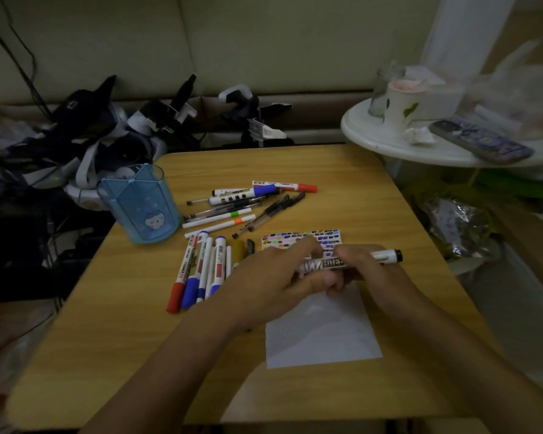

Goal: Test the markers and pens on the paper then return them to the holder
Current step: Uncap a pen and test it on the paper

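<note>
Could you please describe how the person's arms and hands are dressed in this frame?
Both forearms are bare up to the frame's lower edge, with no sleeves showing. The left hand and right hand wear no gloves. No watch, ring or bracelet is visible in this dim, slightly blurred head view.

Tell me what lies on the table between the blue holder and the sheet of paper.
In the head view, a row of capped markers lies between the blue holder and the paper, with thin white pens just beyond them.
</note>
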The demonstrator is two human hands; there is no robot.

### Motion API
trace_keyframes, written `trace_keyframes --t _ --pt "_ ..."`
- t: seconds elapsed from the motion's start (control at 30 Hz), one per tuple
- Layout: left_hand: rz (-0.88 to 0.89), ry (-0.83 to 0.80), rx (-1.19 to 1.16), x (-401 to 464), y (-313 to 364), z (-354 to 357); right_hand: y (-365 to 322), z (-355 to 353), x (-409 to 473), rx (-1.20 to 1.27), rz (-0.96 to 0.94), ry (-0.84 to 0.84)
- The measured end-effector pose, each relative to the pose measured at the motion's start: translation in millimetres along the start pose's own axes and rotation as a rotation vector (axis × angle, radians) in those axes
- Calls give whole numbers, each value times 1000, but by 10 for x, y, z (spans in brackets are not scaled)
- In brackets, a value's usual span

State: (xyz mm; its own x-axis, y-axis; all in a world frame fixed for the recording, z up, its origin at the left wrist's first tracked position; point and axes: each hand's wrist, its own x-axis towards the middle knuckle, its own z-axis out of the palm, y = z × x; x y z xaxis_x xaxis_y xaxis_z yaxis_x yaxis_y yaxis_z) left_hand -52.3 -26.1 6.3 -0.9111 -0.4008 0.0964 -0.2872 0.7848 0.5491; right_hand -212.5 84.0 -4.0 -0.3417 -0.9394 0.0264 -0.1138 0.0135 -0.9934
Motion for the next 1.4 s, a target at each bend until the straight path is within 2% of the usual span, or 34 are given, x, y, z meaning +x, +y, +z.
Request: trace_keyframes --t 0.17,0.33,0.43,0.93,1.4 --pt "-147 13 190 -23 -125 -131 -37 -103 44 86 29 36" --pt "-167 -144 416 -36 -196 -103 25 -234 25 -80 39 155" --pt "-143 -186 459 -54 -193 -73 57 -256 -16 -216 13 144" --pt "-183 -219 462 -50 -212 -29 334 -248 -133 -462 -129 251" --pt "-193 -233 451 -45 -227 -23 372 -255 -126 -504 -148 260"
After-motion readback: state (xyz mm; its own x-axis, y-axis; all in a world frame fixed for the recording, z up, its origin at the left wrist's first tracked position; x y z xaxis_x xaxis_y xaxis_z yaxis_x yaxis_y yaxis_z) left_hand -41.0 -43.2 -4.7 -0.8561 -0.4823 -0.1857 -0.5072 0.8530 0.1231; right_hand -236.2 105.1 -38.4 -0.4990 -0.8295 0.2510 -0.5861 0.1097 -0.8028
